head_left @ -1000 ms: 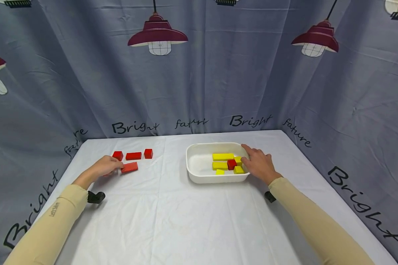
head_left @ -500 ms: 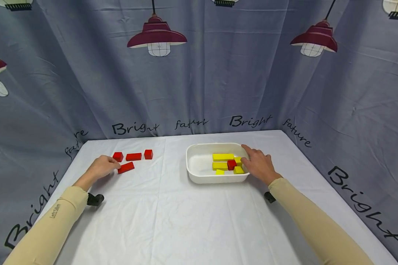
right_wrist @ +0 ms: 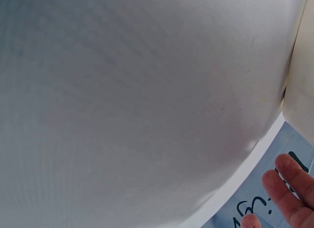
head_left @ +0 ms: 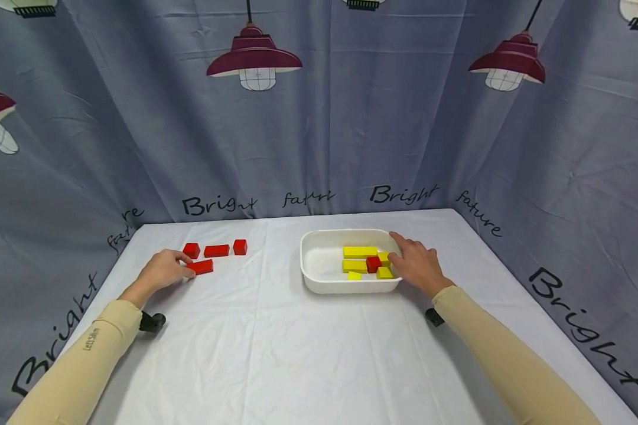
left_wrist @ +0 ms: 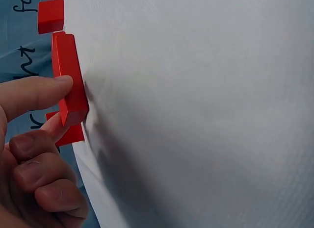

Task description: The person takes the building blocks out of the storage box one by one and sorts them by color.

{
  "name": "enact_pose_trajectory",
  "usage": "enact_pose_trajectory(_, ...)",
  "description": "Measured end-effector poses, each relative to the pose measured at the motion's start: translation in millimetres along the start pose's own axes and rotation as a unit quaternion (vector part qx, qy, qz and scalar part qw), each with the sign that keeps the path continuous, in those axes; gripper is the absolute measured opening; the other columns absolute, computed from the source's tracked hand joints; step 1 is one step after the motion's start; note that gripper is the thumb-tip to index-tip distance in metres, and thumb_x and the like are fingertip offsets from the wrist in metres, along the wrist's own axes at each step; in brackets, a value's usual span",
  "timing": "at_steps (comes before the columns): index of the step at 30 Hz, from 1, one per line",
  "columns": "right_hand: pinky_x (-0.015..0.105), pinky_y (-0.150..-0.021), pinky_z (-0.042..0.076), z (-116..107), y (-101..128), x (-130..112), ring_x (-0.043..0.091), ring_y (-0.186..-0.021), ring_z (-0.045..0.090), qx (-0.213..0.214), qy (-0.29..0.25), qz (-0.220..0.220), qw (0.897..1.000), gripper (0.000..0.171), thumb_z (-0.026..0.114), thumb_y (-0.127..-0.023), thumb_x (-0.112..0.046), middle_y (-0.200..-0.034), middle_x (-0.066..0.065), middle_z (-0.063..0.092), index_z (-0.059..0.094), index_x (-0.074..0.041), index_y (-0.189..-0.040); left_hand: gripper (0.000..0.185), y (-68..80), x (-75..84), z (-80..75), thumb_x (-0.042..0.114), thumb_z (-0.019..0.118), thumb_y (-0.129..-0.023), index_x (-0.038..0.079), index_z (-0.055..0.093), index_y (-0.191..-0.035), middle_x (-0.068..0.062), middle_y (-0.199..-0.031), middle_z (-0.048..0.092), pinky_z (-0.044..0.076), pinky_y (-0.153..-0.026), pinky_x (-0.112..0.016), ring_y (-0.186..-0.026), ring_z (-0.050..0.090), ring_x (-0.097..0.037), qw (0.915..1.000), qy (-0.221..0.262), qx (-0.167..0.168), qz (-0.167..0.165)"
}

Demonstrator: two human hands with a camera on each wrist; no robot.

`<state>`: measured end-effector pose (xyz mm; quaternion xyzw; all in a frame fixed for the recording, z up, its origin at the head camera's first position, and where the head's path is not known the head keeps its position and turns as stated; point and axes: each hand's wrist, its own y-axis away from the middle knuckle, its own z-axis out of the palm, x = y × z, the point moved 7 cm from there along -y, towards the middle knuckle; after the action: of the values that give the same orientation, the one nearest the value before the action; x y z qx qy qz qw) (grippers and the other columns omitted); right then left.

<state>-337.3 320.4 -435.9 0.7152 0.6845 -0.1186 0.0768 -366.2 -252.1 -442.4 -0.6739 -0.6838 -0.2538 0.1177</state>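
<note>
One red block [head_left: 202,267] in the left grip [head_left: 163,271], wide cloth [head_left: 266,265] up to the tray rim [head_left: 345,284], right grip [head_left: 419,264] loose there.

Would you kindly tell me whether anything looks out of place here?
One thing stands out: a red cube sits among the yellow blocks in the tray, the only red piece visible there, while the other red blocks are grouped outside it, to the left. I see nothing spilled or damaged.
</note>
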Motion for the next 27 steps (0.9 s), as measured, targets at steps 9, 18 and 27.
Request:
enact_pose_trajectory(9,0.073,-0.107,0.027,1.1,0.5,-1.8,0.046,-0.132,0.043,-0.002,-0.001,0.000,1.000,0.062,0.043,-0.101,-0.034,-0.148,0.024,0.048,0.029,-0.017,-0.158,0.046,-1.7,-8.7,-4.4,0.022,0.069,-0.089,-0.002,0.063,-0.128,-0.025,-0.115,0.056,0.047,-0.079,-0.042,-0.099,0.050,-0.036,0.9998,0.002,0.021,0.005)
enact_pose_trajectory(18,0.074,-0.106,0.027,-1.4,3.3,0.1,0.046,-0.132,0.043,-0.003,-0.002,-0.002,1.000,0.062,0.043,-0.101,-0.034,-0.148,0.025,0.048,0.029,-0.016,-0.158,0.041,-1.8,-3.0,-2.9,0.019,0.066,-0.091,-0.001,0.065,-0.127,-0.026,-0.113,0.056,0.046,-0.076,-0.040,-0.096,0.050,-0.035,0.9993,0.002,0.035,0.014)
enact_pose_trajectory(27,0.073,-0.105,0.028,-0.1,2.4,0.3,0.046,-0.131,0.044,-0.002,-0.006,-0.004,1.000,0.062,0.043,-0.100,-0.034,-0.148,0.024,0.049,0.030,-0.017,-0.158,0.038,1.5,-2.5,-2.9,0.019,0.065,-0.092,0.002,0.065,-0.127,-0.020,-0.101,0.056,0.043,-0.070,-0.037,-0.087,0.051,-0.030,0.9983,-0.005,0.058,0.010)
